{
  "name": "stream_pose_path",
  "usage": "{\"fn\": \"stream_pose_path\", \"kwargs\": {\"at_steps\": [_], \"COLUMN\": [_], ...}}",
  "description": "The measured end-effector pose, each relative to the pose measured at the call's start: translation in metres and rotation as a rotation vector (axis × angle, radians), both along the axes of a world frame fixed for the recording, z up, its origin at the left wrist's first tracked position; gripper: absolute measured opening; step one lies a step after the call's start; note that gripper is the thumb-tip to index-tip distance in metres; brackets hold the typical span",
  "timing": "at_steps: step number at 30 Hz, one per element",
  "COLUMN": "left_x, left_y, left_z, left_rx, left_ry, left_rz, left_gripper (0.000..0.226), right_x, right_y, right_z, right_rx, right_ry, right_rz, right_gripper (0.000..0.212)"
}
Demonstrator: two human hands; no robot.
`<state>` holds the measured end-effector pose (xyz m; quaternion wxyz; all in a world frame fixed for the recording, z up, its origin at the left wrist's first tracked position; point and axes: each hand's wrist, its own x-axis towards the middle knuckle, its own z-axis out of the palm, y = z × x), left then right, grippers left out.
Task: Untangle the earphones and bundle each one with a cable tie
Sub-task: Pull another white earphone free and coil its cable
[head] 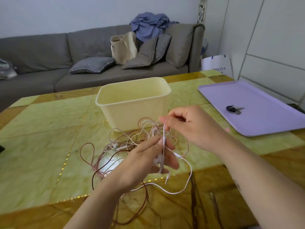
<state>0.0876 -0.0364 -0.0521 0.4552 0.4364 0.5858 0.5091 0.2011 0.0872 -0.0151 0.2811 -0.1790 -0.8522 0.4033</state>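
Note:
A tangle of earphones (125,142), white and dark red cables mixed, lies on the green and gold table just in front of a cream tub. My left hand (148,161) is palm up over the tangle, with a white earphone cable (181,190) and its earbuds resting across the fingers; the plug dangles below. My right hand (186,124) pinches the same white cable higher up and holds it taut and vertical. Dark red cable loops (87,156) spread left and toward the table's near edge.
The cream plastic tub (133,103) stands open behind the tangle. A lilac tray (264,123) at the right holds a small dark bundle with keys (233,109). A grey sofa with cushions and bags sits behind the table.

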Motion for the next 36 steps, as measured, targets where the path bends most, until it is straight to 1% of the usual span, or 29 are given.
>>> {"fn": "stream_pose_path", "kwargs": {"at_steps": [3,5,9,11,12,13,14,16,17,18,19,21,23,24,25,27,29,30,31,33,34,36], "left_x": [-0.004,-0.009,-0.016,-0.019,-0.02,-0.022,-0.024,-0.026,-0.025,-0.024,-0.022,-0.018,-0.015,-0.014,-0.013,-0.014,-0.016,-0.019,-0.023,-0.032,-0.035,-0.04], "left_y": [-0.001,-0.002,-0.003,-0.004,-0.005,-0.006,-0.008,-0.012,-0.013,-0.014,-0.014,-0.015,-0.015,-0.015,-0.014,-0.009,-0.003,-0.001,0.0,0.002,0.003,0.004], "left_z": [0.007,0.012,0.013,0.015,0.017,0.019,0.021,0.025,0.025,0.026,0.028,0.033,0.035,0.035,0.035,0.036,0.039,0.041,0.042,0.04,0.038,0.032], "left_rx": [0.029,0.057,0.092,0.097,0.09,0.066,0.024,-0.063,-0.096,-0.125,-0.159,-0.212,-0.207,-0.182,-0.142,-0.014,0.123,0.172,0.214,0.295,0.316,0.308], "left_ry": [-0.217,-0.334,-0.426,-0.452,-0.428,-0.351,-0.19,0.222,0.363,0.43,0.437,0.363,0.205,0.071,-0.105,-0.454,-0.726,-0.826,-0.892,-0.911,-0.867,-0.72], "left_rz": [-0.054,-0.105,-0.144,-0.132,-0.121,-0.099,-0.071,-0.073,-0.094,-0.111,-0.123,-0.145,-0.197,-0.232,-0.251,-0.221,-0.067,0.048,0.154,0.3,0.35,0.405], "left_gripper": [0.026,0.029,0.03,0.028,0.027,0.026,0.027,0.031,0.031,0.031,0.03,0.029,0.028,0.027,0.027,0.027,0.023,0.023,0.026,0.029,0.03,0.03], "right_x": [-0.004,-0.009,-0.028,-0.032,-0.031,-0.03,-0.028,-0.024,-0.024,-0.023,-0.023,-0.024,-0.024,-0.025,-0.027,-0.031,-0.035,-0.036,-0.036,-0.036,-0.036,-0.033], "right_y": [0.009,0.009,0.0,-0.003,-0.001,0.0,0.002,0.005,0.006,0.008,0.009,0.006,0.002,0.001,0.001,-0.001,-0.005,-0.008,-0.012,-0.021,-0.024,-0.028], "right_z": [-0.012,-0.022,-0.045,-0.048,-0.048,-0.047,-0.047,-0.043,-0.041,-0.039,-0.037,-0.032,-0.029,-0.031,-0.034,-0.041,-0.046,-0.048,-0.048,-0.045,-0.043,-0.033], "right_rx": [-0.128,-0.201,-0.387,-0.448,-0.451,-0.43,-0.384,-0.282,-0.25,-0.222,-0.195,-0.159,-0.171,-0.197,-0.231,-0.284,-0.279,-0.25,-0.215,-0.108,-0.043,0.038], "right_ry": [0.076,0.067,0.057,0.073,0.073,0.062,0.049,0.03,0.039,0.06,0.083,0.14,0.197,0.213,0.218,0.188,0.114,0.077,0.029,-0.111,-0.169,-0.237], "right_rz": [-0.075,-0.069,0.025,0.022,0.013,0.004,-0.007,-0.038,-0.056,-0.07,-0.082,-0.091,-0.084,-0.079,-0.073,-0.052,-0.017,0.001,0.028,0.076,0.095,0.13], "right_gripper": [0.032,0.031,0.031,0.04,0.045,0.046,0.043,0.034,0.031,0.029,0.028,0.027,0.028,0.03,0.033,0.04,0.046,0.045,0.041,0.035,0.032,0.025]}}
